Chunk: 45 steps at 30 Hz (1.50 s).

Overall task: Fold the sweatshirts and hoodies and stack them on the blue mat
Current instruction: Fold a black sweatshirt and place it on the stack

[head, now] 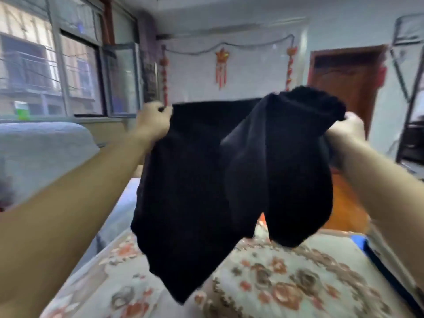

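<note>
Both hands raised and well apart: my left hand (154, 121) pinches one top corner of the black, soft-knit sweatshirt (206, 180), fingers curled tight, and my right hand (351, 129) grips a bunched wad of its other top edge. Frame blurred; sleeves, neck and hem cannot be told apart, and only a sliver of blue mat (358, 241) shows at right. Garment hangs in the air above the floral-patterned cream bed cover (286, 283), long axis vertical, lower end pointing down.
</note>
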Available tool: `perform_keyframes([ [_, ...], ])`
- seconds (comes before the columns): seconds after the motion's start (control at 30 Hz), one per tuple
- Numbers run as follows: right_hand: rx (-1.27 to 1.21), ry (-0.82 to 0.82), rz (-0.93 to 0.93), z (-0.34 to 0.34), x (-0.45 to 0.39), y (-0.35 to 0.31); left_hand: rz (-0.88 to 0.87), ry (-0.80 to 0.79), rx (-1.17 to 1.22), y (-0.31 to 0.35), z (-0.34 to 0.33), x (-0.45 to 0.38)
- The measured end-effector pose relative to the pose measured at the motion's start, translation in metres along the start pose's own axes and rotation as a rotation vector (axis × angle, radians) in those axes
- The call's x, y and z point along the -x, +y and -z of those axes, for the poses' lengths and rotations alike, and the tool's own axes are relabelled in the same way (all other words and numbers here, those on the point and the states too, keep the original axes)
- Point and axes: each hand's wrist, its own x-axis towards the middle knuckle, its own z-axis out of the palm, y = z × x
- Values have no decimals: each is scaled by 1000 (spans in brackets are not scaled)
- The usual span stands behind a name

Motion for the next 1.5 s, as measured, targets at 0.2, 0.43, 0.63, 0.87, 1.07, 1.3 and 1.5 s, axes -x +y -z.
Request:
perform_keyframes([
  [0.2, 264, -104, -496, 80, 78, 217, 173, -592, -384, -97, -157, 153],
  [0.43, 754, -434, -532, 138, 194, 299, 86, -1193, -400, -141, -211, 353],
  [0.63, 840, -525, -467, 149, 246, 322, -126, -944, -258, -106, -212, 400],
  [0.87, 572, -238, -566, 147, 245, 317, -304, -1104, -173, -57, -233, 402],
  [1.07, 490, -202, -660, 142, 237, 307, 254, -586, 116, -123, -194, 244],
  [1.3, 779, -485, -420, 100, 242, 297, 606, -199, -526, -285, -110, 168],
  [1.5, 928, -427, -544, 103, 256, 305, 147, -769, -444, -252, -152, 241],
])
